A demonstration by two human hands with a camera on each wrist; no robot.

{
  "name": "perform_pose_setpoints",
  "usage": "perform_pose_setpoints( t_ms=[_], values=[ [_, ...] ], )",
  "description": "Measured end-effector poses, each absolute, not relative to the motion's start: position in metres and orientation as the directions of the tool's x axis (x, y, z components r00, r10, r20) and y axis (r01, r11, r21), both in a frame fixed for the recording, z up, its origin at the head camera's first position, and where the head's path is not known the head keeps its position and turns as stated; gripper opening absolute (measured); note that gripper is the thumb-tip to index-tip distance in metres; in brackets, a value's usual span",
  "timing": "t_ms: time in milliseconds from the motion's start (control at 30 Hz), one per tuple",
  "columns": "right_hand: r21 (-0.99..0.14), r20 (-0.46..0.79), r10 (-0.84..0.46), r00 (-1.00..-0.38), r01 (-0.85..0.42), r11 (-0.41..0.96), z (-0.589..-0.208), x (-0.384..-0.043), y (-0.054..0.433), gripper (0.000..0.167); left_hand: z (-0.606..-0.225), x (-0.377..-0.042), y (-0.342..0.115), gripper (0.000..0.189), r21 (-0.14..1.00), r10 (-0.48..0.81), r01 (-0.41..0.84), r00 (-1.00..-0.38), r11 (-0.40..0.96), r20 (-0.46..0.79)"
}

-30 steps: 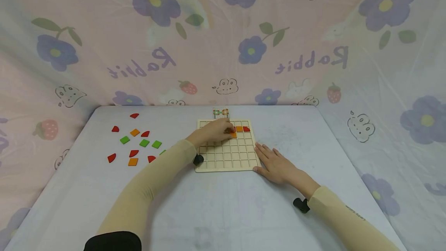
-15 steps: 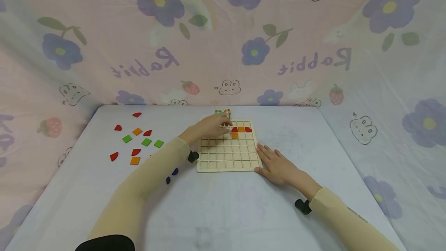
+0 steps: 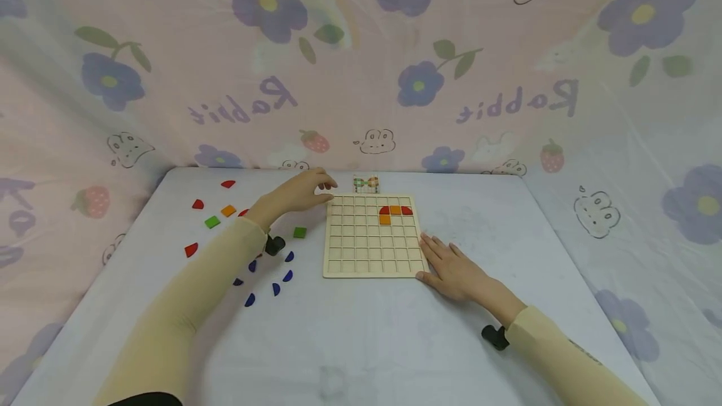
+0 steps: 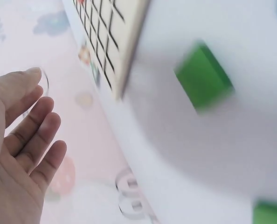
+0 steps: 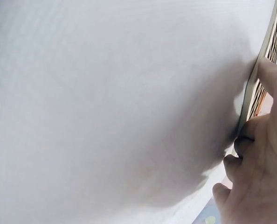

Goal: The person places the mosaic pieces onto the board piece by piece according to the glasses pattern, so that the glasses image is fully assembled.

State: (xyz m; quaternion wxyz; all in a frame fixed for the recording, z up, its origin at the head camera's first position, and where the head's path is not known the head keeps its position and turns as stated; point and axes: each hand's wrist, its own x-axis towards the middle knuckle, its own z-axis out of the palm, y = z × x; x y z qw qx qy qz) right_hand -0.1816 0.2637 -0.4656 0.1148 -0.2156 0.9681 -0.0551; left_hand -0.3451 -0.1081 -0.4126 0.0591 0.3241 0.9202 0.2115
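Observation:
A pale wooden grid board (image 3: 361,249) lies mid-table. Set in its upper right cells are an orange square (image 3: 395,210) with a red quarter-round piece (image 3: 407,210) on either side, and a second orange square (image 3: 385,220) below. My left hand (image 3: 299,192) is in the air at the board's far left corner, fingers relaxed and holding nothing; the left wrist view shows the same bare palm and fingers (image 4: 40,126). Fingers spread, my right hand (image 3: 454,271) rests along the board's right edge, thumb at the near corner, as the right wrist view also shows.
A small pattern card (image 3: 366,184) lies behind the board. To the left are scattered green squares (image 3: 300,232), blue half-round pieces (image 3: 287,275), red pieces (image 3: 191,249) and an orange square (image 3: 228,210). My left forearm covers some of them. A printed cloth (image 3: 338,80) hangs behind.
My left hand has left the board's upper cells, where a red piece now shows beside the orange squares, and moved left past the board's edge. The right hand stays at the board.

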Motion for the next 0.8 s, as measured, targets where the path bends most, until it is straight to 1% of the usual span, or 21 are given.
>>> perform_pose_setpoints(
  t_ms=[233,467,800],
  values=[
    [-0.165,-0.19,-0.434,-0.881,-0.407,0.899,-0.467,-0.182,0.264,0.079,-0.409,-0.346,-0.159,0.035,0.403,0.58,0.556,-0.811,0.727,0.074],
    [-0.173,-0.202,-0.42,-0.885,-0.39,0.904,-0.471,-0.183,0.265,0.081,-0.403,-0.34,-0.209,0.038,0.402,0.508,0.476,-0.861,0.782,0.032],
    [-0.175,-0.198,-0.418,-0.886,-0.388,0.905,-0.47,-0.183,0.265,0.079,-0.404,-0.331,-0.272,0.038,0.394,0.432,0.404,-0.902,0.826,0.02]
  ],
)
